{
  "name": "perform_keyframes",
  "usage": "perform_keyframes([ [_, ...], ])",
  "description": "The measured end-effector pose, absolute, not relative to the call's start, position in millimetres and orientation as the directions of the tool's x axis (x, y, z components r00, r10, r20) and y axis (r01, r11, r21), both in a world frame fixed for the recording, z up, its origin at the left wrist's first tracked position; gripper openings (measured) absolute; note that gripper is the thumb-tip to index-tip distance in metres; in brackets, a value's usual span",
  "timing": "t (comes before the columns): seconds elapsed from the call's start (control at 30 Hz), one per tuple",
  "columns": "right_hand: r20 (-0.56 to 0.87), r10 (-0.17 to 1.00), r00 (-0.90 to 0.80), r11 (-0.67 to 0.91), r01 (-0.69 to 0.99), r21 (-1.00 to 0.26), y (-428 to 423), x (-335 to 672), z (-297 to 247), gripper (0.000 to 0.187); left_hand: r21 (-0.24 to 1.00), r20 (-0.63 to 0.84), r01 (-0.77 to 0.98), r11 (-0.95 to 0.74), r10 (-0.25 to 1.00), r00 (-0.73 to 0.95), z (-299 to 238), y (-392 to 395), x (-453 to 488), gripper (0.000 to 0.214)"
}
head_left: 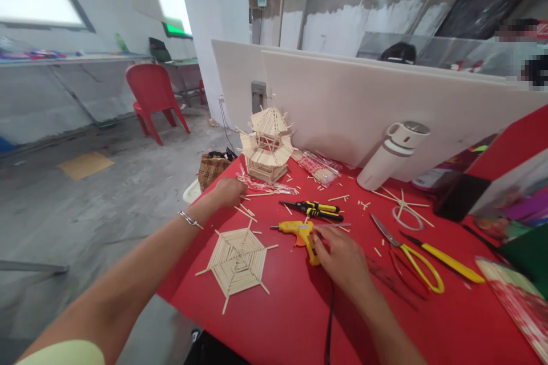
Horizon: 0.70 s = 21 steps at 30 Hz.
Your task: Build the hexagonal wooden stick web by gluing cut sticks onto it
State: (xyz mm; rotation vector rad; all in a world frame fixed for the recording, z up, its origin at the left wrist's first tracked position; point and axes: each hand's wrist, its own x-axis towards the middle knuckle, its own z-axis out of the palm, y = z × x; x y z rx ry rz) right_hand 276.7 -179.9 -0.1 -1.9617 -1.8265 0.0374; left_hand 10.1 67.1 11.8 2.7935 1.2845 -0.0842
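Note:
My right hand (340, 256) rests on the red table (291, 319), fingers curled on the handle of a yellow glue gun (299, 231) that lies on its side, nozzle pointing left. My left hand (226, 191) reaches far across to a clear packet of sticks (265, 185) at the table's left edge, its fingers hidden behind the knuckles. A flat hexagonal web of wooden sticks (237, 259) lies between my arms. A small stick pavilion (268, 145) stands beyond the packet.
Black-and-yellow pliers (314, 209), yellow scissors (406, 254) and a yellow knife (445, 259) lie to the right. A white bottle (391, 157) leans against a white board (363, 102). Loose sticks are scattered about. A red chair (152, 97) stands on the floor at left.

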Motion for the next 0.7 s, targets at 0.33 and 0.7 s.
perform_keyframes([
  [0.33,0.223,0.958,0.18,-0.103,0.943,-0.317,-143,299,22,0.028,0.04,0.028,0.795,-0.606,0.796,0.605,31,45,5,0.02],
  [0.7,0.343,0.935,0.086,0.033,0.944,-0.328,-139,277,25,0.036,0.147,0.21,0.694,-0.705,0.707,0.675,37,33,10,0.031],
])
